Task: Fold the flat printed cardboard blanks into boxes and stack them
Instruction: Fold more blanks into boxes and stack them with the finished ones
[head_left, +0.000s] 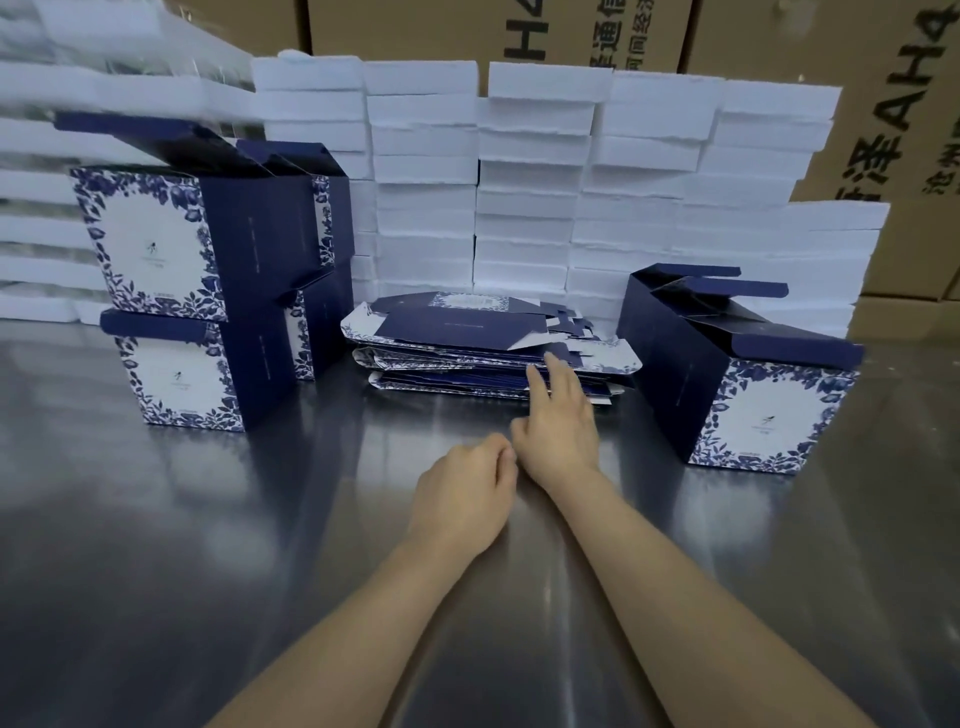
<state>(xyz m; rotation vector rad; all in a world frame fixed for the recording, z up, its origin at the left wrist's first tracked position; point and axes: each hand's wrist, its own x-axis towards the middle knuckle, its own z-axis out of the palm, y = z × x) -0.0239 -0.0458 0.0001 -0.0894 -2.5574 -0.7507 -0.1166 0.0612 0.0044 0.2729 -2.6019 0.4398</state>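
Note:
A pile of flat navy and white floral blanks (483, 343) lies at the middle of the steel table (156, 519). My right hand (556, 421) reaches to the pile's front edge, its straight fingers touching the blanks. My left hand (462, 493) hovers just behind it over the table, fingers loosely curled, holding nothing. Folded boxes (208, 280) stand stacked two high at the left, their top flaps up. One more folded box (727, 374) stands alone at the right with its flaps open.
Stacks of white foam slabs (530, 197) form a wall behind the blanks and along the left. Brown cartons with black print (893, 130) rise behind them.

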